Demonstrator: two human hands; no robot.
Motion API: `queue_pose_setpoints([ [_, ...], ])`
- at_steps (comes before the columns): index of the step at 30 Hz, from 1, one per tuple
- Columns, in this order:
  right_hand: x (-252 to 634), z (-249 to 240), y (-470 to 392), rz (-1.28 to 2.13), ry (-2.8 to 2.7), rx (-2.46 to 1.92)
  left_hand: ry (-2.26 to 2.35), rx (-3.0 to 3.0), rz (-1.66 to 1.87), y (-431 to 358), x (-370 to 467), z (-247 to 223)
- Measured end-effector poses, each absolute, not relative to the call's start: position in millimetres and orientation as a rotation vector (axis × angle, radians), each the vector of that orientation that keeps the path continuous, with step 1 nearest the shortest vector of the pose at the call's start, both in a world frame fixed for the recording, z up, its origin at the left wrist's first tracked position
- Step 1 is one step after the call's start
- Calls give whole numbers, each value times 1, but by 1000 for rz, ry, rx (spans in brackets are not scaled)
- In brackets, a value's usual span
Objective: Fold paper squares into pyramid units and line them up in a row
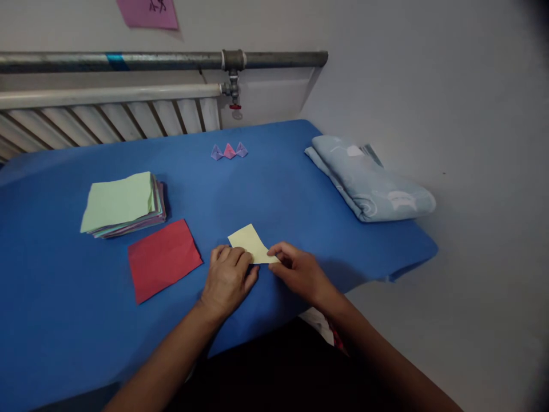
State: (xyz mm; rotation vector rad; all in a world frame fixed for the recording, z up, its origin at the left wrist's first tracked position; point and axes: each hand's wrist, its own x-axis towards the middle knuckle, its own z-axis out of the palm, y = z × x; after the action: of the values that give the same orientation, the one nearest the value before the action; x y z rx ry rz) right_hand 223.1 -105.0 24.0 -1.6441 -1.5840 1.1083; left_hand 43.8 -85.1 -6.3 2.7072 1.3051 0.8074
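A small sheet of pale yellow paper [251, 241] lies near the front edge of the blue-covered surface, with a fold along its lower side. My left hand [229, 279] rests over its lower left part, fingers bent and pressing it down. Between thumb and forefinger, my right hand [298, 269] pinches the narrow right corner. The parts of the paper under my left fingers are hidden. Left of my left hand lies a red sheet of paper [164, 260], apart from it.
A stack of coloured paper [118, 201], green on top, sits at the left. Three joined folded paper shapes [229, 151], purple and pink, lie at the back. A folded grey-blue blanket [371, 182] is by the right wall. Behind runs a radiator [128, 120] with a valve.
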Motion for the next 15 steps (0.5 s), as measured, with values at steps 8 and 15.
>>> queue_pose_setpoints([
  [8, 224, 26, -105, 634, -1693, -1473, 1262, 2701, 1053, -84, 40, -6],
  [15, 231, 26, -102, 429, -1996, -1166, 1015, 2455, 1159, -87, 33, 0],
])
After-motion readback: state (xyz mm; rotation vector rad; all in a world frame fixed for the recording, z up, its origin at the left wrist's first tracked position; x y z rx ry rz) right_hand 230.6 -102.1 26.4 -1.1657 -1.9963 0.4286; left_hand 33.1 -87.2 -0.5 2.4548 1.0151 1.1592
